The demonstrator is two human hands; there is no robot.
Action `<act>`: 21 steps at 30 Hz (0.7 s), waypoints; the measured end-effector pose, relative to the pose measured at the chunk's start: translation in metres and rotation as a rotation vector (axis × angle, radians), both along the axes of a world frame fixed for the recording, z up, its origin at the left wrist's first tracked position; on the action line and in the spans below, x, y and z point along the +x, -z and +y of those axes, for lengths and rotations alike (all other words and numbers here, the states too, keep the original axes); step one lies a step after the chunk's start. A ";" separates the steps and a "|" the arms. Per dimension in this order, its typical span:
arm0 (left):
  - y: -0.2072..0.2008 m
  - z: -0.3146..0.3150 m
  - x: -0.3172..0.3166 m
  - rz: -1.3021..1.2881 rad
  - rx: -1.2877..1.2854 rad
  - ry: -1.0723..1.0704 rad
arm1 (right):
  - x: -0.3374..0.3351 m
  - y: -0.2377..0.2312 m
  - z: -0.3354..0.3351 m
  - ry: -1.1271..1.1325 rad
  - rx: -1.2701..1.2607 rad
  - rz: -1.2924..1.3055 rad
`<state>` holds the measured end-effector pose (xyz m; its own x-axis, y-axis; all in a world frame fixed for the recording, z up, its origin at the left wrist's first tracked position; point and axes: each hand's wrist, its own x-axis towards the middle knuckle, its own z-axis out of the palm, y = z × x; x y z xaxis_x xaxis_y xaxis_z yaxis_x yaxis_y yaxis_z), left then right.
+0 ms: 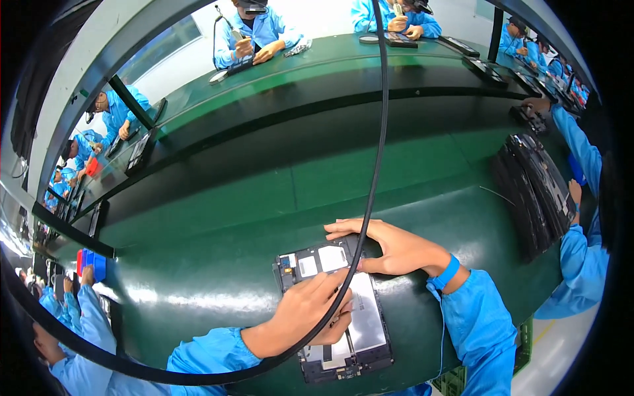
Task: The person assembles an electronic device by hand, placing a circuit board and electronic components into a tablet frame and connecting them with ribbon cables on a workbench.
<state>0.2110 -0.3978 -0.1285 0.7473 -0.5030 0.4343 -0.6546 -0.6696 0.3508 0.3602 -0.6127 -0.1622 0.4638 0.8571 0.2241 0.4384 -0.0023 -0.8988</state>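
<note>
A tablet-like device with its inside exposed (370,323) lies on the green tabletop, showing a black frame, small circuit parts and large silver battery panels. My left hand (307,310) is over its middle, fingers bent and closed; what they hold, if anything, is hidden. At the device's upper right corner rests my right hand (396,249), its fingers stretched along the top edge and the thumb apart on the right side. A blue strap (446,274) with a thin cord circles my right wrist. My hands cover part of the device's middle and upper corner.
A black cable (380,132) hangs across the view, passing in front of my left hand. Several dark flat housings (531,191) stand stacked at right, beside a co-worker's arm. At left is a blue bin (96,265). A green crate (525,346) sits below the table's right edge.
</note>
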 end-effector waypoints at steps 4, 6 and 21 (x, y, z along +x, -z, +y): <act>0.005 0.001 0.000 -0.018 -0.031 -0.016 | -0.002 -0.010 -0.004 -0.045 -0.028 0.157; 0.006 0.002 0.001 -0.020 -0.031 -0.001 | -0.003 -0.013 -0.005 -0.055 -0.052 0.121; 0.004 0.002 0.000 -0.010 -0.023 0.007 | -0.003 -0.017 -0.006 -0.055 -0.114 0.090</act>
<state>0.2105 -0.3953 -0.1329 0.7395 -0.4977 0.4532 -0.6626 -0.6569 0.3598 0.3568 -0.6183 -0.1453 0.4296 0.8991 0.0838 0.3588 -0.0847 -0.9296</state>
